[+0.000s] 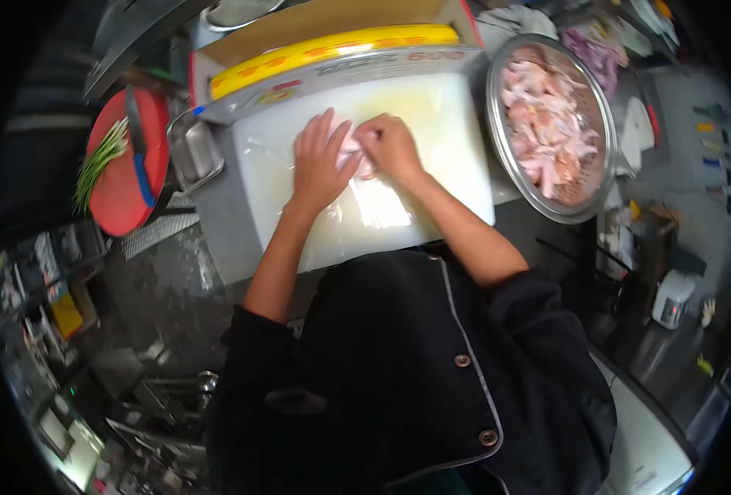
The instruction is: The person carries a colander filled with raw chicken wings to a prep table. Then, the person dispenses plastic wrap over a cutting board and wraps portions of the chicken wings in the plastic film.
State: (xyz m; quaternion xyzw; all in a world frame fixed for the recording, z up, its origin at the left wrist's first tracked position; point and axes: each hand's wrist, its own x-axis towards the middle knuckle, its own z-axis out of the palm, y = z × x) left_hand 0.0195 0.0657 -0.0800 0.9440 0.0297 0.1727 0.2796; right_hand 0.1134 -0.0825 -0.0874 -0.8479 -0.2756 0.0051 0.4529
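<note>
On the white cutting board point(448, 157), a pale pink piece of raw meat point(350, 142) lies between my two hands, partly covered by them. My left hand point(322, 161) rests flat on its left side, fingers outstretched and thumb apart. My right hand point(392, 150) is curled at the upper right of the meat, thumb and fingers pinched together; what is between them is too small to make out. Clear plastic wrap point(373, 210) appears to lie under and below the meat, with bright glare on it.
Behind the board stands an open plastic wrap box point(357, 70) with a yellow edge. At right, a metal colander point(497, 124) holds raw chicken pieces point(547, 120). To the left are a small metal pan point(194, 148) and a red round board point(118, 194) with green onions point(101, 161) and a blue-handled knife point(143, 179).
</note>
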